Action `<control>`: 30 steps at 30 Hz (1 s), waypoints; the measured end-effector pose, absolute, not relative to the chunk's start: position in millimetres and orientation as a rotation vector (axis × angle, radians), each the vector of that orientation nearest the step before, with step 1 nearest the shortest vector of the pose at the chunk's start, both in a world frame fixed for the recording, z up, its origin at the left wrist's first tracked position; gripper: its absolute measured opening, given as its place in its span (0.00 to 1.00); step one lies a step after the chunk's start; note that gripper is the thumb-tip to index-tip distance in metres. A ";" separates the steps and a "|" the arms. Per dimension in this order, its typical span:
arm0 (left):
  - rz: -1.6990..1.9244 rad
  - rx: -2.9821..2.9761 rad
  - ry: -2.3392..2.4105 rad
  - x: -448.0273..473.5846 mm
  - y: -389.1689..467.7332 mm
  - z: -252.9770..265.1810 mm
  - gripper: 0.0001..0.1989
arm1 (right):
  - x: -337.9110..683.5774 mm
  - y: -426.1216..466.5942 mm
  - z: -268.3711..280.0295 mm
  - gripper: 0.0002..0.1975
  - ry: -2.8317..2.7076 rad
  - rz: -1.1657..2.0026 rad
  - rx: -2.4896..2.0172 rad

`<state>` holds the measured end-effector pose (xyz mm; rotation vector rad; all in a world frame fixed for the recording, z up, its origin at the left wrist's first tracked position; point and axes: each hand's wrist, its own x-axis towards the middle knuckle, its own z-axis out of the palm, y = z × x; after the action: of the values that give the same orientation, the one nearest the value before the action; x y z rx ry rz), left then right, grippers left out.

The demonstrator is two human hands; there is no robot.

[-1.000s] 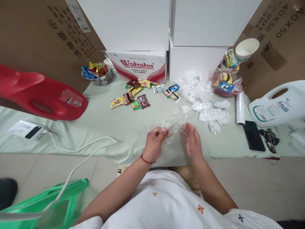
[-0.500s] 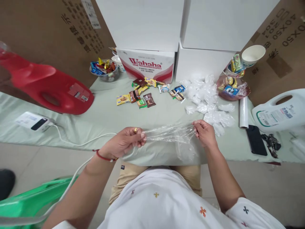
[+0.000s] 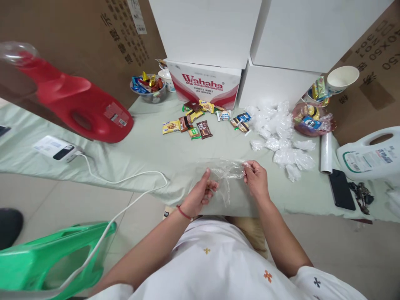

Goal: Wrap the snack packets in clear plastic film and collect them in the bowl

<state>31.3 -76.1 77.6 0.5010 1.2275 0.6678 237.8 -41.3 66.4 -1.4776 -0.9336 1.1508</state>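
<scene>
A thin sheet of clear plastic film (image 3: 223,173) hangs crumpled between my hands, above the front of the cloth-covered table. My right hand (image 3: 256,179) pinches its right end between thumb and fingers. At the film's left side, my left hand (image 3: 200,193) has its thumb raised and its fingers apart, loosely curled. The film runs close by these fingers; whether it touches them is hard to see. Beyond my right hand lies a heap of crumpled clear plastic (image 3: 275,125). Several wrapped snacks (image 3: 190,121) lie farther back, in front of the Wahaha box (image 3: 204,85).
A red jug (image 3: 84,104) and a white device (image 3: 58,148) with a cable stand left. On the right are a candy bowl (image 3: 312,121), a film roll (image 3: 326,154), a white jug (image 3: 371,154), a phone (image 3: 342,189) and keys (image 3: 361,196). White boxes (image 3: 206,29) rise behind.
The film was stretched taut between both pinching hands and now hangs slack. My left hand has moved right, toward the other, and its fingers have opened. The view has shifted slightly left.
</scene>
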 end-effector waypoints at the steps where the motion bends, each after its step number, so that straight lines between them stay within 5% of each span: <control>1: 0.668 0.542 1.242 35.2 -69.6 78.2 0.35 | 237.6 -41.7 67.9 0.12 -0.966 1.148 -1.484; 6: 0.721 0.672 1.159 27.2 -51.5 76.6 0.28 | 262.7 -28.5 69.5 0.16 -1.090 1.198 -1.503; 15: 0.743 0.612 1.192 -36.0 -63.7 73.7 0.29 | 321.3 30.8 45.2 0.27 -1.032 1.393 -1.516; 22: 0.766 0.691 1.300 -33.6 -68.8 70.3 0.30 | 299.8 32.1 65.1 0.14 -1.593 0.522 -1.483; 30: 0.773 0.692 1.328 -29.3 -60.5 64.4 0.30 | 259.7 -15.5 109.2 0.39 -2.490 0.842 -1.032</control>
<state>-29.3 -60.5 64.4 0.6918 1.3284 0.7735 259.7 -15.5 109.2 -1.0323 -2.4900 0.8420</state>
